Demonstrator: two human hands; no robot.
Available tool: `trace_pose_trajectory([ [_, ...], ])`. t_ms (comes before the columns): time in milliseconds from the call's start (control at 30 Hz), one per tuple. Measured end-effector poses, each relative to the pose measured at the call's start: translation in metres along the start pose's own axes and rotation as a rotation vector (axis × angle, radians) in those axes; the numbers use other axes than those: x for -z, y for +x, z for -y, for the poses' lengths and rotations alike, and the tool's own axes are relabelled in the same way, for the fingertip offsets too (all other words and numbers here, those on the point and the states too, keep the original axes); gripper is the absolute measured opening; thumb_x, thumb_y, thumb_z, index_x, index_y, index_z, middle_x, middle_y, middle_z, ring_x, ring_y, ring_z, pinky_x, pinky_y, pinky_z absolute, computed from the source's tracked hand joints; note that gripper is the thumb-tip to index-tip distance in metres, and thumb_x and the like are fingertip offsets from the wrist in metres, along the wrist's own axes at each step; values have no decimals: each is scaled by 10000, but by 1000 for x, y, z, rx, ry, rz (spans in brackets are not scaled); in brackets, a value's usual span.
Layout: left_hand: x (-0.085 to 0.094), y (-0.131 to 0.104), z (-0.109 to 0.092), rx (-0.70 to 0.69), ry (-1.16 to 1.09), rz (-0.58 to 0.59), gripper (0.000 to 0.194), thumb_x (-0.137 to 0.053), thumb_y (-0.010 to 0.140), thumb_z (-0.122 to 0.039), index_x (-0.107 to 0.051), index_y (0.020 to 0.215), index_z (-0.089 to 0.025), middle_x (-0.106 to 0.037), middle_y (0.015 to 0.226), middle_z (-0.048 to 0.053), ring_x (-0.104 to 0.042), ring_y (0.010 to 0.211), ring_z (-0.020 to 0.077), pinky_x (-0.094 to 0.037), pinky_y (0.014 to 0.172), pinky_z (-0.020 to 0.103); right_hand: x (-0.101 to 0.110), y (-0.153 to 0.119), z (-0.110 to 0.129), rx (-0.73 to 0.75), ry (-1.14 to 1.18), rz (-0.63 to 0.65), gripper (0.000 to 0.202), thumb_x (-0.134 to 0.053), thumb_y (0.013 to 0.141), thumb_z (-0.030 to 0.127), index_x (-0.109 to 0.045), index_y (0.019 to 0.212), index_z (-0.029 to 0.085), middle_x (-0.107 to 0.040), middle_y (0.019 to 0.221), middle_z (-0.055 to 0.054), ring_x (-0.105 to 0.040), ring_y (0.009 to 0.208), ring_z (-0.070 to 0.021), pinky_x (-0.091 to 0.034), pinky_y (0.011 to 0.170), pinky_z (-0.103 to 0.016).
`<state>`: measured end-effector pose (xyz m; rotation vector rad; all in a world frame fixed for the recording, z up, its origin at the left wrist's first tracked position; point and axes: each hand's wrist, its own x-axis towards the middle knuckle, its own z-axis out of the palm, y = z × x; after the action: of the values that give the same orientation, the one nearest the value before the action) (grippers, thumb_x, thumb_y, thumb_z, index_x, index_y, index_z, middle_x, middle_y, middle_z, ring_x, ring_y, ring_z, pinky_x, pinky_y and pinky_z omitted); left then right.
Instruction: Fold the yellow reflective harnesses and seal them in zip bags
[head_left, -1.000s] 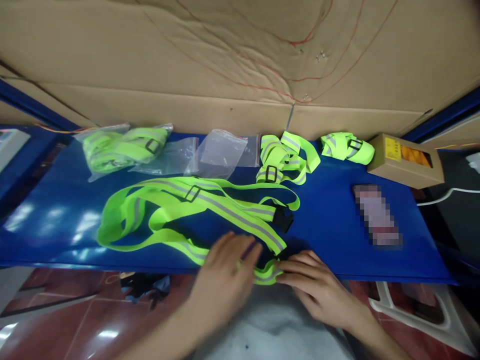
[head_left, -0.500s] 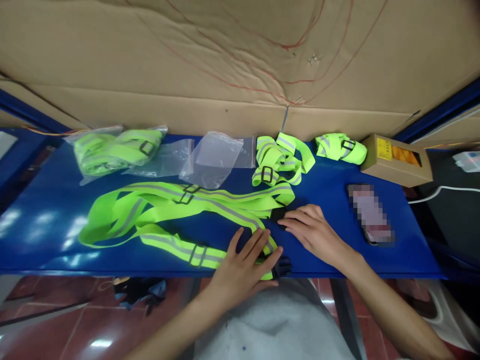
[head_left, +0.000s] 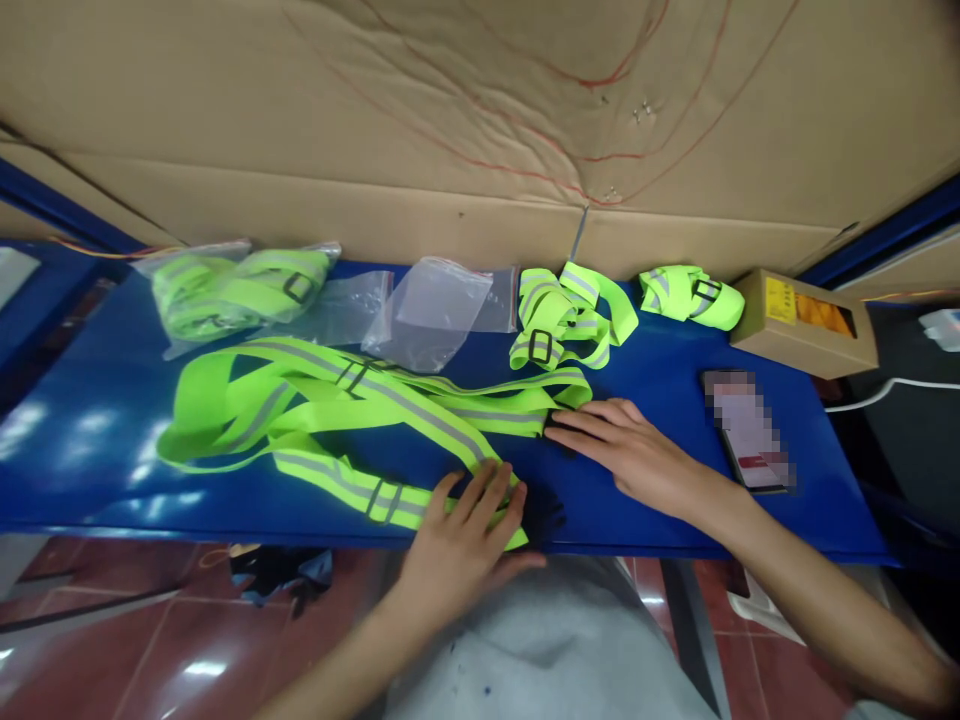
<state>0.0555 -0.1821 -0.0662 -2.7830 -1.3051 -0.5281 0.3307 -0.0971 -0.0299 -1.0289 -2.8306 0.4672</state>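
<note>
This looks like a small packing workshop: a blue surface [head_left: 645,500], cardboard backing [head_left: 300,100], clear zip bags [head_left: 435,310] and bundled reflective straps [head_left: 555,315].

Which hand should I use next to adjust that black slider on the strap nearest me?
Probably your left: that hand rests on the near strap, right of the slider. Your right hand is farther off, at the far strap ends.
</note>
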Motion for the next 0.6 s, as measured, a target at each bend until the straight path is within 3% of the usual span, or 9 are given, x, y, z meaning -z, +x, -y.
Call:
trace_pose_trajectory([
  [67, 1, -3, -5, 21, -2, 14, 672, -454, 989, -678, -668, 1296, -121, -619, 1435, 196, -583, 1319, 367, -367, 1062, 532, 3, 6, -6, -12, -29, 24, 896, -417, 754, -111, -403, 1582, 230, -504, 1568, -82, -511, 1347, -292, -462, 1106, -502],
  [200, 1, -6, -10, 73, -19, 11, 476, -488, 1036, -497, -656, 1309, -144, -626, 1429, 177, -576, 1321, 344, -358, 1059, 515, 5, 12, -8, -21, -60, 39, 839, -428, 841, -89, -346, 1608, 242, -493, 1568, -99, -569, 1312, -250, -490, 1090, -448],
  [300, -1, -5, -13, 153, -77, -12, 446, -572, 995, -517, -672, 1260, -173, -672, 1337, 161, -600, 1258, 330, -368, 1040, 499, 9, 13, -5, 12, -139, 48, 665, -494, 939, -8, -427, 1559, 224, -585, 1483, -114, -642, 1218, -250, -517, 1023, -442],
  [400, -2, -1, -17, 278, -126, -17, 454, -672, 923, -551, -680, 1196, -188, -693, 1235, 146, -620, 1152, 327, -373, 993, 490, 12, 16, 0, 81, -209, 44, 497, -635, 979, 177, -534, 1465, 162, -698, 1321, -129, -669, 1157, -267, -526, 967, -415],
  [500, -2, 6, -19, 366, -145, 12, 504, -734, 875, -551, -655, 1206, -180, -692, 1233, 144, -615, 1122, 322, -358, 948, 468, 12, 24, 5, 140, -279, 88, 569, -739, 928, 320, -563, 1425, 106, -731, 1233, -148, -686, 1090, -283, -537, 933, -415],
  [600, -3, 10, -19, 386, -141, 32, 598, -770, 837, -574, -636, 1256, -169, -702, 1236, 135, -611, 1113, 320, -340, 927, 459, 10, 29, 10, 161, -325, 139, 672, -772, 898, 338, -524, 1449, 42, -711, 1242, -186, -690, 1078, -297, -552, 940, -416],
])
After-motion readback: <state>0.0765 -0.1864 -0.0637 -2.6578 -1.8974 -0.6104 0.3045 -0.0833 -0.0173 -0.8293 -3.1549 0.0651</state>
